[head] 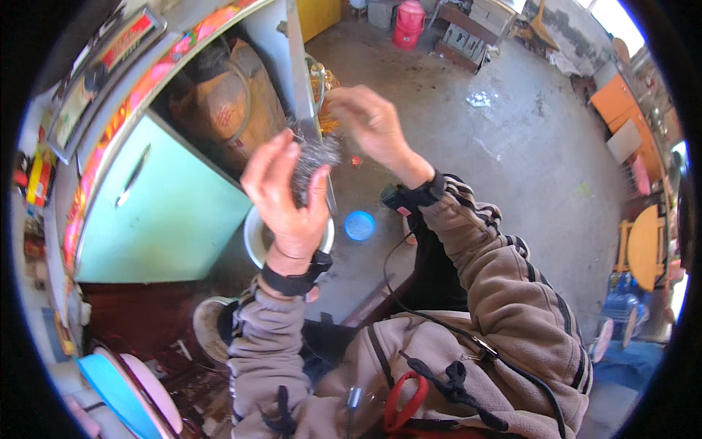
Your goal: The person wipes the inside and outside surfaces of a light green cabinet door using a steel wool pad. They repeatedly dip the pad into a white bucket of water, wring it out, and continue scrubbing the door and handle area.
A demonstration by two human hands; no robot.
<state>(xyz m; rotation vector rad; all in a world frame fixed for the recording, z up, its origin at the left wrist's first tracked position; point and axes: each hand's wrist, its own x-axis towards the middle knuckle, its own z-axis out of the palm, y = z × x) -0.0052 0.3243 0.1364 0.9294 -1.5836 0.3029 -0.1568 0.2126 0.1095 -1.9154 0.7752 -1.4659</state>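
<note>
My left hand [285, 197] is raised with its fingers and thumb apart, in front of a crumpled, shiny, translucent bundle [317, 159] that looks like plastic film. Whether the fingers grip this bundle is hidden. To the right, my right hand [373, 123] has its fingers bent and blurred by motion; its fingertips are beside a golden, shiny wrapped item [329, 99] at the cabinet's edge. I cannot tell whether they touch it. Beneath my left wrist stands a white round tub [253, 238], partly covered by the hand. A blue round lid [360, 225] lies on the floor.
At left is a cabinet with a mint-green door [159, 208] and an open compartment holding a brown sack [230, 104]. A pink lidded bucket [409, 24] stands far back on the concrete floor [493, 181]. A folding wooden table [643, 249] leans at right. A cable [390, 274] crosses before my body.
</note>
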